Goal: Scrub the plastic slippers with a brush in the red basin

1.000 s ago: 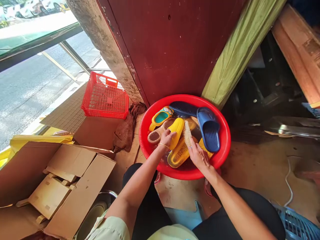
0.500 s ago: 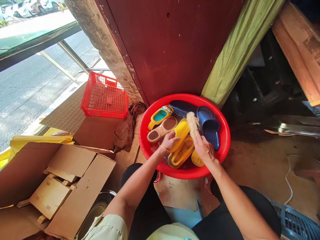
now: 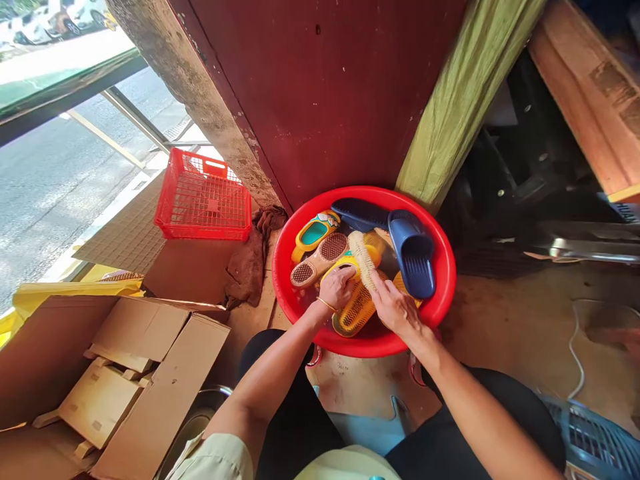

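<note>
A red basin (image 3: 445,283) holds water and several slippers. In its middle, my left hand (image 3: 338,288) grips a yellow slipper (image 3: 373,253), fingers bent at its opening. My right hand (image 3: 397,305) is closed on a scrub brush (image 3: 361,257) with pale bristles, which lies over the yellow slipper. Below them rests a yellow slipper with a zigzag sole (image 3: 354,313). To the left are a tan slipper, sole up (image 3: 320,259), and a yellow slipper with a teal inside (image 3: 314,233). Blue slippers (image 3: 413,250) lie at the right and back.
Left of the basin are a red plastic crate (image 3: 203,200), a brown cloth (image 3: 247,270) and an open cardboard box (image 3: 180,373) with wooden pieces inside. A dark red door (image 3: 320,100) stands behind, beside a green curtain (image 3: 450,113). A blue stool (image 3: 367,427) is between my legs.
The yellow slipper in my left hand has turned so its opening shows. The brush in my right hand has shifted left across it. The camera view has moved slightly.
</note>
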`<control>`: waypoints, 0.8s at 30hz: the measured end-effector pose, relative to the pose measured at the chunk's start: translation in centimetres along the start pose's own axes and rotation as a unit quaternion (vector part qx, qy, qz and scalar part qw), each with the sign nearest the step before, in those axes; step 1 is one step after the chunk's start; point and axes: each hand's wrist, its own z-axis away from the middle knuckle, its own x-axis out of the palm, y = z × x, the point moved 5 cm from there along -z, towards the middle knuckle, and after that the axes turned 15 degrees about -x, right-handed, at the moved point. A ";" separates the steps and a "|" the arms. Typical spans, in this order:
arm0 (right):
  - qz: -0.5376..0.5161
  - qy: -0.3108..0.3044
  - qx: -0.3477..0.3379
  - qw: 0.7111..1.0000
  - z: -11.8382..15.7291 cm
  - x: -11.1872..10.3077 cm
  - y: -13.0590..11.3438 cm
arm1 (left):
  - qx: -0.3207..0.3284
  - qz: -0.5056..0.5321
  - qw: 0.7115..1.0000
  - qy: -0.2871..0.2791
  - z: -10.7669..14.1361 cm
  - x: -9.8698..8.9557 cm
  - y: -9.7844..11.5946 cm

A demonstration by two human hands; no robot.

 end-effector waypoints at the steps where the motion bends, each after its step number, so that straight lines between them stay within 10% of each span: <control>1: -0.006 0.003 -0.005 1.000 0.0 0.1 -0.2 | 0.012 -0.008 1.000 -0.002 0.1 0.0 0.1; 9: -0.026 0.022 0.105 0.994 -0.5 -0.1 3.5 | -0.055 0.139 0.989 -0.004 0.0 -0.3 -0.7; 17: 0.006 -0.108 0.061 0.992 0.3 2.2 1.9 | -0.288 0.466 0.836 -0.002 -1.8 -0.3 -4.5; 24: -0.063 -0.075 0.065 0.993 -1.1 2.6 2.5 | -0.286 0.389 0.876 0.007 -1.2 1.2 -5.2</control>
